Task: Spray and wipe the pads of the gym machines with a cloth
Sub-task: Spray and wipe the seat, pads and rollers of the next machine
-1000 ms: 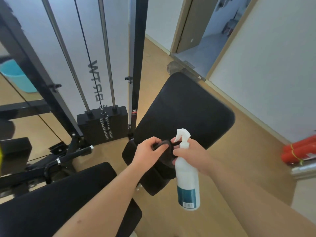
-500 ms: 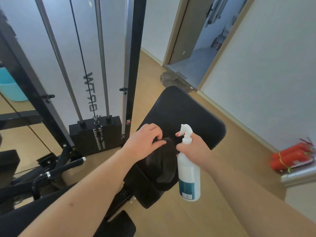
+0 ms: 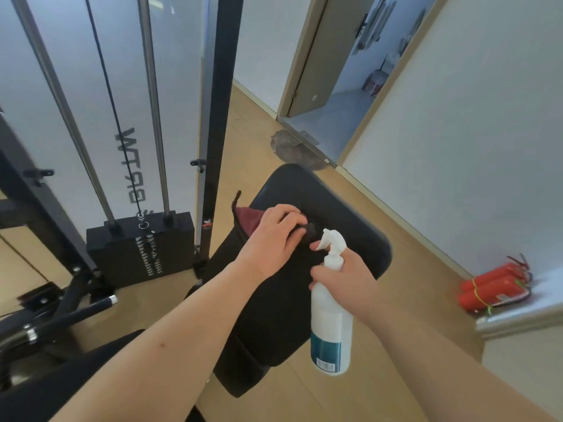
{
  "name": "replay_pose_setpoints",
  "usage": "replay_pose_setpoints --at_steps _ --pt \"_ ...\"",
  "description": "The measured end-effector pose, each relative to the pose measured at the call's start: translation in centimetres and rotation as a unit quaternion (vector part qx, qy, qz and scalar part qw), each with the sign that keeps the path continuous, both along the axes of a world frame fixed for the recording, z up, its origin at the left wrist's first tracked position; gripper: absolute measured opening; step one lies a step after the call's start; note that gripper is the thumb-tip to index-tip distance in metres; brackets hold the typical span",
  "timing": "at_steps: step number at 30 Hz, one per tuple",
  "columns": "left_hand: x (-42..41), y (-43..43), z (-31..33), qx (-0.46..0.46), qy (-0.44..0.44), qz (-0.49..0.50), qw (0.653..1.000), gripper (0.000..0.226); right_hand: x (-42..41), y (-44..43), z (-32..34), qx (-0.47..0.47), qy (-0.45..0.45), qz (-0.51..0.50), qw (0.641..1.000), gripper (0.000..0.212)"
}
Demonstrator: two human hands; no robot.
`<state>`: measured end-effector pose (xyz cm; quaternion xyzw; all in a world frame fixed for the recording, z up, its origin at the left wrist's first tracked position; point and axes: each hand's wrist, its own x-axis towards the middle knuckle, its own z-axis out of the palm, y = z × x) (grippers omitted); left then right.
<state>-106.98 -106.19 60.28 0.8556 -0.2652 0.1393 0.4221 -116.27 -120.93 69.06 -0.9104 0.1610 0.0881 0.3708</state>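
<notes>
A black padded bench pad (image 3: pixel 350 217) slopes up in the middle of the view. My left hand (image 3: pixel 271 239) presses a dark cloth (image 3: pixel 248 222) flat on the pad's left part; a maroon corner of the cloth sticks out past the pad's edge. My right hand (image 3: pixel 344 278) grips the neck of a white spray bottle (image 3: pixel 330 324) with a teal label, held upright over the pad just right of the cloth, forefinger at the trigger. A second black pad (image 3: pixel 61 388) lies at the lower left.
A cable machine with a black weight stack (image 3: pixel 140 248), steel guide rods and a black upright (image 3: pixel 219 117) stands at the left. Black handle bars (image 3: pixel 61 318) lie low at the left. Red cylinders (image 3: pixel 493 287) rest by the right wall. An open doorway (image 3: pixel 335 102) is ahead.
My left hand has spread the bunched cloth out on the pad and slid it up and left. The bottle stayed in my right hand. My head moved closer and tilted up.
</notes>
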Motion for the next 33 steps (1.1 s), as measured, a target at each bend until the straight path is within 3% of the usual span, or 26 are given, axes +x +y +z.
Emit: replay_pose_setpoints --at_steps 5,9,12,16,22,25,29,33 --pt "-0.2 -2.3 -3.2 0.157 0.077 0.108 0.979 0.058 0.7 -1.3 -0.5 -0.021 -0.01 0.01 1.0 0.029" --pt "0.1 -3.7 -4.3 0.158 0.237 0.168 0.944 0.07 1.2 -2.0 -0.9 -0.014 -0.008 0.016 1.0 0.032" --pt "-0.2 -4.4 -4.0 0.151 0.215 0.149 0.953 0.072 1.6 -2.3 -1.0 -0.026 -0.006 0.021 0.999 0.024" --pt "-0.5 -6.0 -3.7 0.201 0.079 0.066 0.974 0.073 2.3 -2.2 -0.4 -0.015 -0.009 0.026 0.999 0.013" --pt "-0.1 -6.5 -5.5 0.176 0.107 0.114 0.972 0.077 3.4 -2.4 -1.3 0.011 0.001 0.041 0.999 0.018" --pt "-1.3 -5.8 -7.3 0.129 0.18 0.155 0.963 0.077 3.6 -2.1 -2.2 0.006 0.01 0.045 0.999 0.029" --pt "-4.9 -3.3 -11.7 0.081 0.346 0.191 0.915 0.083 3.8 -1.4 -2.9 0.002 0.029 0.031 0.999 0.03" --pt "-5.3 -2.3 -11.4 0.093 0.359 0.155 0.916 0.083 3.9 -0.8 -2.2 0.002 0.04 0.03 0.999 0.027"
